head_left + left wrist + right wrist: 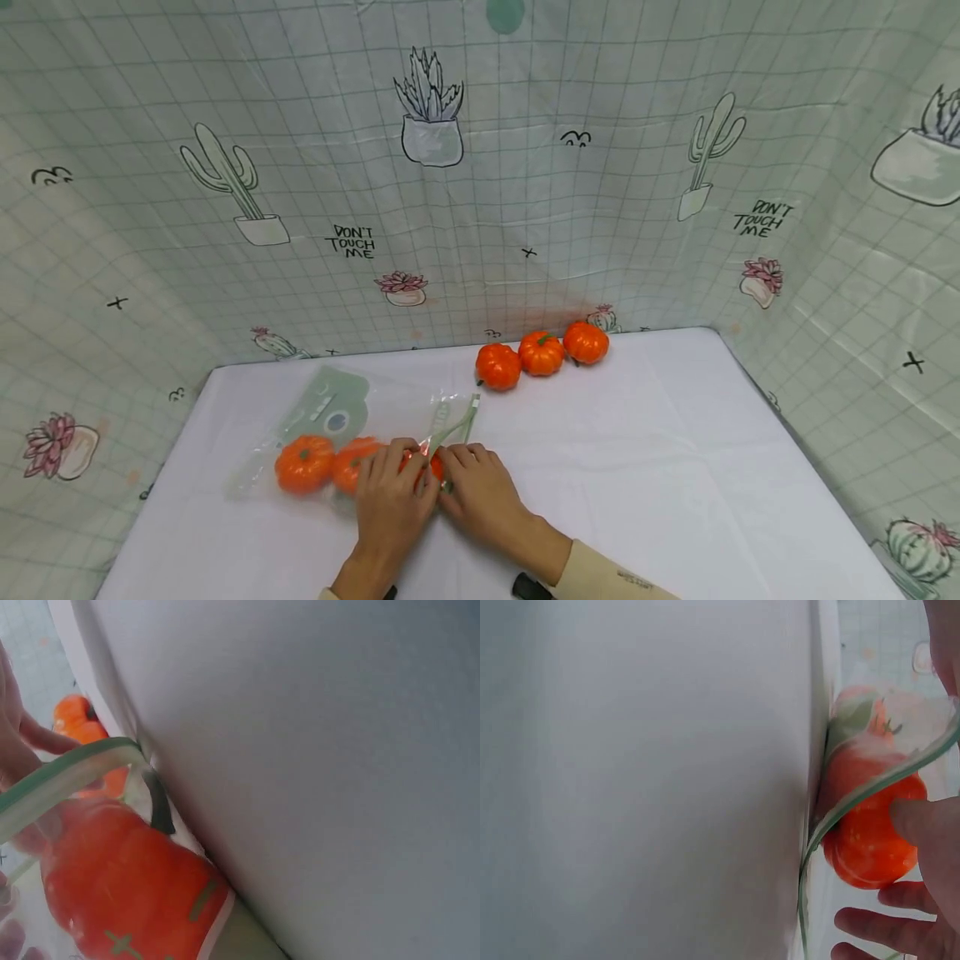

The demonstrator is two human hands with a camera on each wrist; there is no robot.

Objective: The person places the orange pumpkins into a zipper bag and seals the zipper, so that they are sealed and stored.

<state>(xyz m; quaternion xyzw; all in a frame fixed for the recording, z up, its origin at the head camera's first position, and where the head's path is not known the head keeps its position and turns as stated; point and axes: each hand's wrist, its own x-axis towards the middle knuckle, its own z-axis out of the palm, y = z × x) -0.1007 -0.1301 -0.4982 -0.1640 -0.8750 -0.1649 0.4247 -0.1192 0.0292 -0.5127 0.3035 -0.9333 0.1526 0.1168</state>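
- At the left of the worktop (pixel 637 467), a clear bag (pixel 390 404) lies flat, its long axis running roughly left to right, with the mouth at its right end; a green patch shows towards the far left.
- Inside it, an orange pumpkin (pixel 303 464) sits leftmost, and a second pumpkin (pixel 355 468) just beside it on the right, partly hidden by fingers.
- Next comes the left hand (pixel 396 496), reaching in from the near side. Its fingers are bent over the mouth, and its grip appears to pinch the bag's edge, though the exact contact is partly hidden.
- Between the hands, a third pumpkin (pixel 877 840) sits in the mouth: the right wrist view shows the green strip (pixel 881 782) crossing it, hazy film to one side and bare skin to the other. It is roundish, with no clear long axis.
- The right hand (pixel 483 500) is on the pumpkin's right side, its grip holding it between thumb and fingers. The relation that matters, as a judgement: the bag's interior lies directly left of this grip.
- Farther right, near the far edge, stand a left pumpkin (pixel 498 367), middle pumpkin (pixel 541 353) and right pumpkin (pixel 586 342), well apart from both hands; the right hand is nearer.
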